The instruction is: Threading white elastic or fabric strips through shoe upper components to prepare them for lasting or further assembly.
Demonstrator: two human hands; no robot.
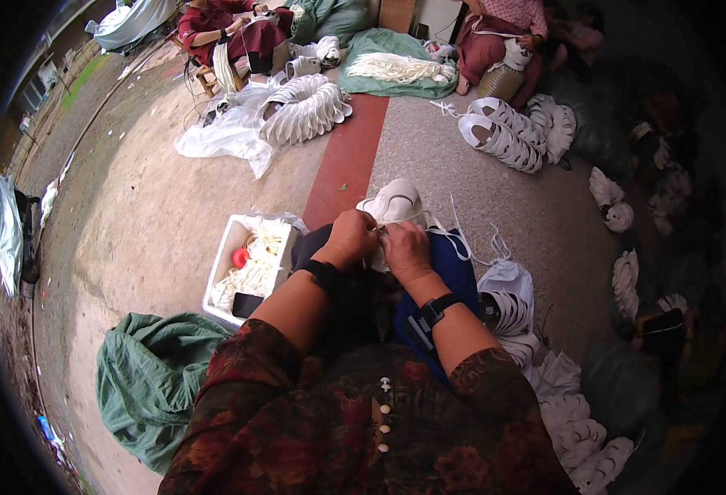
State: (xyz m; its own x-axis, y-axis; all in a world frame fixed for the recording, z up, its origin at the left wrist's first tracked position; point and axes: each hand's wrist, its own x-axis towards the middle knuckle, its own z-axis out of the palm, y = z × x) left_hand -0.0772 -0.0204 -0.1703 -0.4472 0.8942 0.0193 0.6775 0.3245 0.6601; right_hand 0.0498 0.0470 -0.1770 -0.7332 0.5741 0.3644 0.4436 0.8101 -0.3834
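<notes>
A white shoe upper (397, 198) rests over my lap, its rounded toe pointing away from me. My left hand (351, 239) is closed at its near left side, the fingertips pinched on a white lace. Close beside it, my right hand (406, 249) is also closed on the lace, fingers bent over the near part of the upper. The fingertips almost meet, and the hands hide much of what lies between them. Loose lace ends (459, 233) loop out to the right over the blue cloth (455, 276) on my leg.
A white foam box (218, 285) with laces, a red round object (240, 258) and a dark phone (247, 306) stands left. Green cloth (152, 375) lies nearer. Stacked white uppers (507, 313) sit right; more (305, 115) lie ahead, near two seated people (235, 37).
</notes>
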